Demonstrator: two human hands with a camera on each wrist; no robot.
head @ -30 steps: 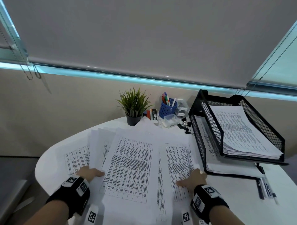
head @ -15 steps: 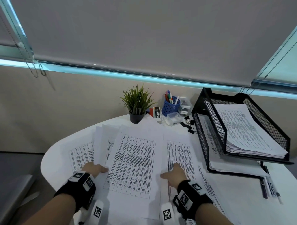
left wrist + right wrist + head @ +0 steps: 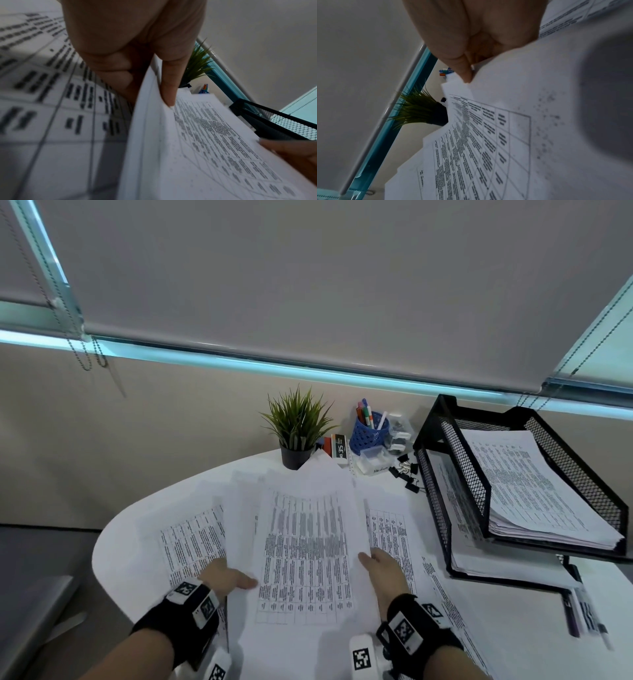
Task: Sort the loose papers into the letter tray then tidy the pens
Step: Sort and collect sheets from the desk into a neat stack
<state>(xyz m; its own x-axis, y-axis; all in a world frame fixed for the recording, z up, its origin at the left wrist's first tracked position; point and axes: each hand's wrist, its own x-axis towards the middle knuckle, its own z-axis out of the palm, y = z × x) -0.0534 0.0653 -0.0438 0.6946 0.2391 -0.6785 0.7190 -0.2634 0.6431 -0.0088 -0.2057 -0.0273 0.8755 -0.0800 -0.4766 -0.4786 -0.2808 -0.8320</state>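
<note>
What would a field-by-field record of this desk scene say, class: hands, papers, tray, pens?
left hand: grips the left edge of the stack
right hand: grips the stack's right edge
stack: printed tables, partly lifted off the table
loose papers: still spread on the table
tray: black mesh, two tiers, both holding papers
pens: lying right of the papers, in front of the tray
cup: blue, holds markers
plant: behind the papers

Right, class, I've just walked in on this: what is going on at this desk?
A person is gathering printed papers spread over a white table. The left hand and the right hand each have a grip on one side of the middle bundle. The black letter tray to the right already holds sheets. Loose pens lie in front of it, untouched.
</note>
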